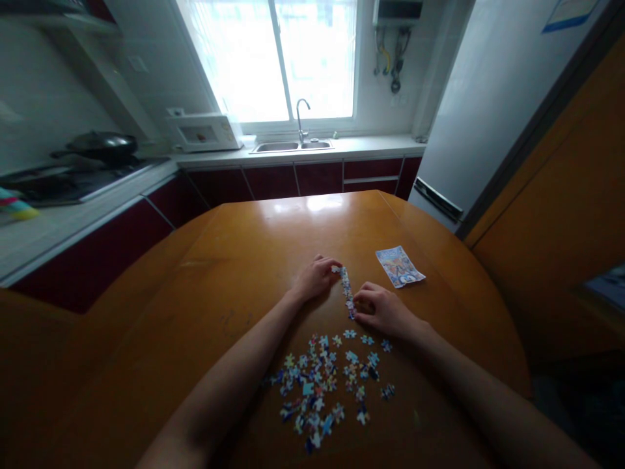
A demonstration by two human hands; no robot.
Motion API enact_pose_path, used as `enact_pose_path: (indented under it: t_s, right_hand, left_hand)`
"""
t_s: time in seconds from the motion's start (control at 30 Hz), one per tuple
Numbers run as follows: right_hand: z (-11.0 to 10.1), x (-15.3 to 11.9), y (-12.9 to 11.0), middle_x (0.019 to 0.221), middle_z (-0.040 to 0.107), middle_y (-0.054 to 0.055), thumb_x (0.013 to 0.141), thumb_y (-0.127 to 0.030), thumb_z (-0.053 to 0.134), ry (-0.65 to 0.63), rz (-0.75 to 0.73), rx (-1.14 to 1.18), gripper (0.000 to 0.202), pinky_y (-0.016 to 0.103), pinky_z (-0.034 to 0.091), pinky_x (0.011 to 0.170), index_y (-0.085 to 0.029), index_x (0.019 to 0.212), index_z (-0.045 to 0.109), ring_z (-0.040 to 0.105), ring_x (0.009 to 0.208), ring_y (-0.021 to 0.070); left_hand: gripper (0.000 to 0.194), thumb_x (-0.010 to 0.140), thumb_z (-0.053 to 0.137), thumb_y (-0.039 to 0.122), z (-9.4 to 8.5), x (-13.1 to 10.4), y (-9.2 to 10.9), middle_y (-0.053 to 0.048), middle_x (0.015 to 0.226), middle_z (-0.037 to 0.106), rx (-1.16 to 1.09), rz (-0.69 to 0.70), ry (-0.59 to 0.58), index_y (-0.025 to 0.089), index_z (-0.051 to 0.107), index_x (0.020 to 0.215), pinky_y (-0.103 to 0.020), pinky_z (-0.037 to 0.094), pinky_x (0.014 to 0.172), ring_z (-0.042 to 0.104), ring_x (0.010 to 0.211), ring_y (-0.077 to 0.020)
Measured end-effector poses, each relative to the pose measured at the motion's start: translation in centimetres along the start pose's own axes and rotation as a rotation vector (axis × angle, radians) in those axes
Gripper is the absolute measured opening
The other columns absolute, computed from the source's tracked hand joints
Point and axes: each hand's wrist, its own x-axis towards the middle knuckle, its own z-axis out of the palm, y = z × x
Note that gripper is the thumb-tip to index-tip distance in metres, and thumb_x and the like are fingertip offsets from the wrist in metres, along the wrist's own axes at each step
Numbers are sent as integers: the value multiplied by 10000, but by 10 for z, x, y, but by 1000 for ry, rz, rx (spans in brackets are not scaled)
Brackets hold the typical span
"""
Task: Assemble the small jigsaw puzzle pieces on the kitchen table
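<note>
A narrow strip of joined jigsaw pieces [346, 286] lies on the wooden table, running away from me. At its far end, a jigsaw piece [335, 268] sticks out to the left, and the fingertips of my left hand [315, 277] are closed on it. My right hand [385, 310] is curled at the strip's near end, thumb and fingers gripping its right edge. Closer to me lies a scattered heap of loose jigsaw pieces [317, 378], mostly blue, white and yellow. Several single pieces [367, 339] lie apart between the heap and my right hand.
A printed picture sheet [400, 266] rests on the table [234, 260], right of the strip. Beyond the table are a counter with a sink [276, 147], a microwave [205, 132] and a pan [105, 144] on the stove. A fridge [483, 91] stands to the right.
</note>
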Motion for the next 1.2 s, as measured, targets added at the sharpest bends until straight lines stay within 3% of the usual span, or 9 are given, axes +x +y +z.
enact_pose_path:
  t_s: [0.17,0.47,1.2]
  right_hand:
    - [0,0,-3,957,627,32,811,-271,727,10,11,-35,124,278,462,755,-226,924,706,595,846,168]
    - [1,0,-7,946,630,46,828,-252,702,20,18,-54,53,290,469,784,-220,871,706,605,876,179]
    - [4,-2,-8,950,626,45,844,-278,690,38,7,-102,62,293,467,782,-216,847,689,598,885,181]
  left_hand:
    - [308,879,533,94,1,-2,0,-22,953,734,6,36,-49,237,727,1071,-302,482,843,534,945,-201]
    - [193,918,564,185,2,1,-1,-23,1066,733,17,105,-25,223,738,993,-336,454,935,582,993,-190]
    - [228,920,543,172,-3,0,6,-31,1075,717,47,111,-45,230,750,997,-344,465,953,575,1026,-200]
